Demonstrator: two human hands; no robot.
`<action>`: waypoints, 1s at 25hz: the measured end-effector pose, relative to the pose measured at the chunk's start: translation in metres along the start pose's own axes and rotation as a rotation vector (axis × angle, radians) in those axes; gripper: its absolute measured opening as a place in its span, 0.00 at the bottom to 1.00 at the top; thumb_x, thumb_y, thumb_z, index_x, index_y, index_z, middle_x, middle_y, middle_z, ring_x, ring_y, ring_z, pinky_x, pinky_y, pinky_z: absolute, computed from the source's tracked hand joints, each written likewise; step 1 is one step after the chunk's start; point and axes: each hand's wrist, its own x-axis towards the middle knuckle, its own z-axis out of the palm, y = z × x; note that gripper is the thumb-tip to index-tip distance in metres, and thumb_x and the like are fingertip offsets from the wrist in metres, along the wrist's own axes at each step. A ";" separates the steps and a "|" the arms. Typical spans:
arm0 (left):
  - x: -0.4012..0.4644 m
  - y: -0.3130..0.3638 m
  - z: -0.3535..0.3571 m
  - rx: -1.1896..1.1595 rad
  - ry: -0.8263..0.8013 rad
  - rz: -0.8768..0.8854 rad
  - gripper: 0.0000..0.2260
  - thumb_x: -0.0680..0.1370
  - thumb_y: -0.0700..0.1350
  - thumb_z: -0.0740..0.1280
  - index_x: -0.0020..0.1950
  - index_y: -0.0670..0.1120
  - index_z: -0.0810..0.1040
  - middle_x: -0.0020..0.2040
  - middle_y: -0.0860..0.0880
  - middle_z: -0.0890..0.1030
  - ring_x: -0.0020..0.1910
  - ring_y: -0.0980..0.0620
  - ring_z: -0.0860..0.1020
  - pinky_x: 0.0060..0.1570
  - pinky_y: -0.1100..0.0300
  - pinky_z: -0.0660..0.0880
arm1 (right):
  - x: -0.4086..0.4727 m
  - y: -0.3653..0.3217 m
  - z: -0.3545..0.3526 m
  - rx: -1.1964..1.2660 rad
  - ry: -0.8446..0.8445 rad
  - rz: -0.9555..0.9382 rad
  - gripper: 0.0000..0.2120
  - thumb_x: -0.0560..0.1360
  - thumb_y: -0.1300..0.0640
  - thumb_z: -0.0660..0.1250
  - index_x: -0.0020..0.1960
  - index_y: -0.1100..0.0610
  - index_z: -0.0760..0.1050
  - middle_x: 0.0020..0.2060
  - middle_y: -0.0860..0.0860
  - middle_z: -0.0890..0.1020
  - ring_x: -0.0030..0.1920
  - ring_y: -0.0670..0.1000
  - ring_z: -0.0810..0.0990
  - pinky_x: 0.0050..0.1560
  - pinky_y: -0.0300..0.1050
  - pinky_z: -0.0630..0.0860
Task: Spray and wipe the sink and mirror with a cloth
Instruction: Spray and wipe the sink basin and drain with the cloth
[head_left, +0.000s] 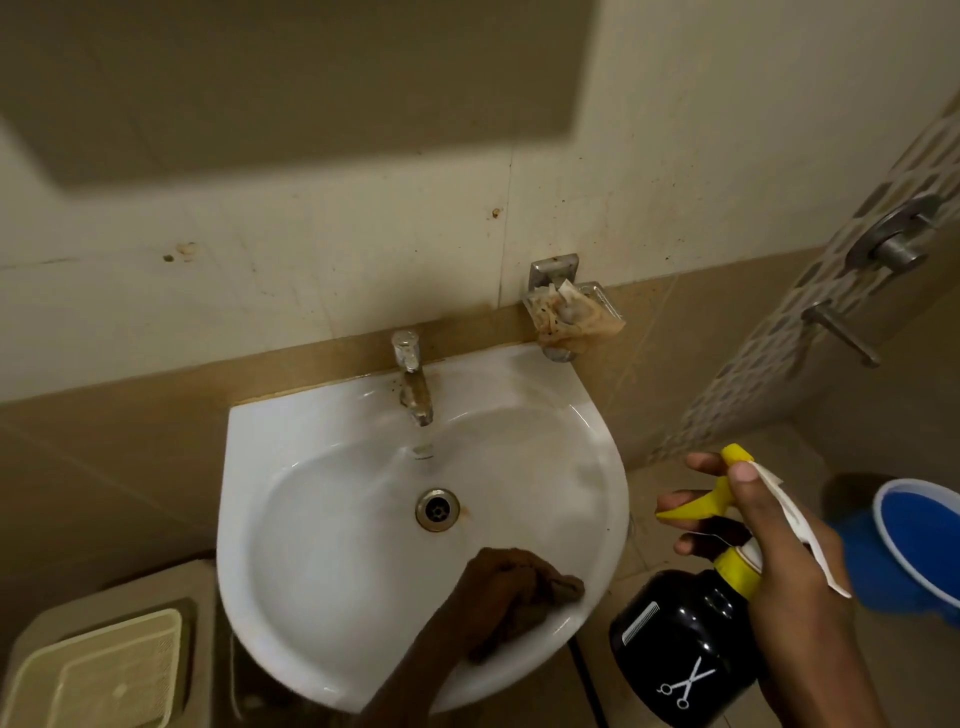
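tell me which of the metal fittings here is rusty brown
The sink tap: its spout is coated in brown rust. The two wall fittings at right, the round knob and the lever, look plain grey metal.

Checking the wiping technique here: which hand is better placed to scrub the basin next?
Left. The left hand already presses the cloth inside the sink; the right hand is beside it, holding the spray bottle.

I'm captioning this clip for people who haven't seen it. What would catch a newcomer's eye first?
The white sink fills the centre, with the left hand pressing a dark cloth on its near rim. At lower right, the right hand holds a black spray bottle with a yellow trigger. The stained tap stands at the back.
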 end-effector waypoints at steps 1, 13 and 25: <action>-0.011 0.009 -0.001 -0.045 -0.050 -0.008 0.15 0.72 0.45 0.62 0.48 0.45 0.88 0.49 0.43 0.87 0.50 0.43 0.84 0.56 0.44 0.79 | -0.001 -0.003 0.001 -0.007 -0.014 -0.013 0.17 0.83 0.49 0.60 0.45 0.48 0.86 0.45 0.51 0.89 0.46 0.59 0.87 0.42 0.52 0.79; -0.080 0.059 0.030 -0.550 0.224 0.046 0.12 0.73 0.36 0.63 0.46 0.39 0.86 0.45 0.43 0.87 0.45 0.48 0.85 0.50 0.55 0.79 | -0.026 -0.046 0.000 0.102 -0.061 -0.101 0.20 0.84 0.47 0.59 0.53 0.63 0.81 0.55 0.46 0.87 0.48 0.52 0.88 0.39 0.45 0.84; -0.052 -0.058 -0.067 0.255 -0.068 -0.099 0.16 0.86 0.36 0.51 0.61 0.37 0.78 0.48 0.52 0.79 0.48 0.69 0.76 0.45 0.73 0.65 | -0.042 -0.014 0.128 -0.026 -0.341 0.108 0.22 0.84 0.52 0.61 0.47 0.68 0.83 0.43 0.52 0.89 0.44 0.61 0.87 0.39 0.52 0.79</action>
